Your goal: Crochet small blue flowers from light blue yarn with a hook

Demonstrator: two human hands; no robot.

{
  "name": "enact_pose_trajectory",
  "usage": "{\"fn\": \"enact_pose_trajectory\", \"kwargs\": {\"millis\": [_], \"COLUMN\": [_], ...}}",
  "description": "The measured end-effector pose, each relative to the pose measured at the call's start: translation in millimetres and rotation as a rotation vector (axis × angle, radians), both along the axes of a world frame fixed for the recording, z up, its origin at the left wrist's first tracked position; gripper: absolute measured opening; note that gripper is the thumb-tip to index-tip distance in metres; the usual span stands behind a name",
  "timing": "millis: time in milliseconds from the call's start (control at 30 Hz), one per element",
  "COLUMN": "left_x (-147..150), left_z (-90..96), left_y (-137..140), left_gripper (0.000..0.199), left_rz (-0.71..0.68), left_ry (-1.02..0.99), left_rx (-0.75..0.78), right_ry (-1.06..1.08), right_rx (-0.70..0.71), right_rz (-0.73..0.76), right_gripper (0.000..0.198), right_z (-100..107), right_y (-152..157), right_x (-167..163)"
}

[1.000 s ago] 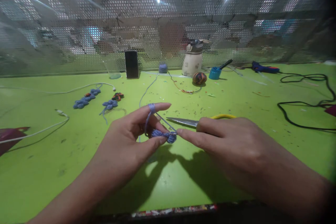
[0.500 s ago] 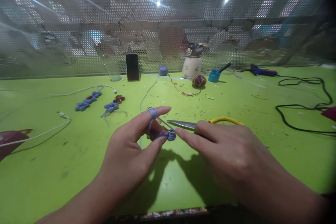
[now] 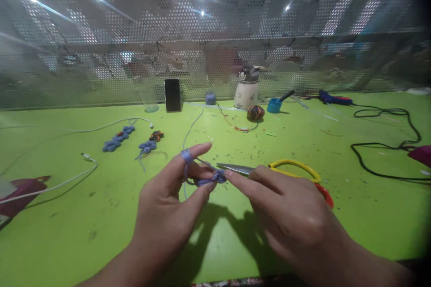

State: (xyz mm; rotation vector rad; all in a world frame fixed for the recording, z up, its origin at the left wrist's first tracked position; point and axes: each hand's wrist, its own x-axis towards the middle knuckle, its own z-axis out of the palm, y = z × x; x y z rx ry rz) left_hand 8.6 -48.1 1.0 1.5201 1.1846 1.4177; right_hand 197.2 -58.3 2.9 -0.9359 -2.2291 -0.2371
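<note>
My left hand (image 3: 168, 208) pinches a small blue crocheted piece (image 3: 210, 178) between thumb and middle finger, with blue yarn (image 3: 186, 156) looped around the raised index finger. My right hand (image 3: 289, 208) meets it from the right, its fingertips pinched at the piece; a crochet hook cannot be made out. A strand of blue yarn (image 3: 190, 130) runs back across the green table (image 3: 84, 215) to a small blue yarn ball (image 3: 210, 98). Scissors (image 3: 269, 171) with yellow and red handles lie just behind my right hand.
Finished blue crocheted flower chains (image 3: 116, 140) (image 3: 148, 145) lie at left beside a white cable (image 3: 67, 175). A phone (image 3: 173, 94), a white bottle (image 3: 247, 89), a multicoloured yarn ball (image 3: 256, 111), a blue cup (image 3: 274, 105), a glue gun (image 3: 333, 98) and a black cord (image 3: 384, 145) line the back and right.
The view has tilted so everything sits lower in frame. My hands stay together on the blue piece, the left index finger has dropped slightly, and more of the scissors' handles show.
</note>
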Motion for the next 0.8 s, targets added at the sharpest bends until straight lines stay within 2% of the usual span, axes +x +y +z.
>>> {"fn": "enact_pose_trajectory", "kwargs": {"millis": [233,333,433,533,600,700,800], "left_x": [-0.6,-0.2,0.6,1.8,1.9,-1.2,-6.7], "left_z": [-1.9,-2.2,-1.2,0.4,1.9,4.3,6.0], "left_y": [-1.6,-4.0,-5.7,-3.7,0.5,9.4,17.7], "left_gripper": [0.051,0.057,0.068,0.073,0.075,0.087,0.096], "left_rz": [0.003,-0.005,-0.013,-0.003,-0.041,-0.149,-0.265], "left_ry": [-0.007,0.002,0.027,0.047,-0.017,-0.190,-0.317], "left_rx": [0.086,0.140,0.154,0.134,0.070,-0.082,-0.213], "right_ry": [0.212,0.395,0.604,0.879,1.043,1.158,1.092], "right_rx": [-0.139,-0.295,-0.636,-1.068,-1.238,-1.283,-1.204], "right_rz": [0.044,0.030,0.001,0.136,0.229,0.276,0.240], "right_gripper": [0.041,0.033,0.024,0.026,0.032,0.034,0.031], "right_z": [-0.8,-0.9,0.4,1.0,0.4,-1.9,-4.6], "right_y": [-1.3,-1.4,1.5,7.1,10.2,11.6,11.1], "right_x": [-8.3,-14.4,-20.6,-26.0,-29.1,-33.0,-33.5]}}
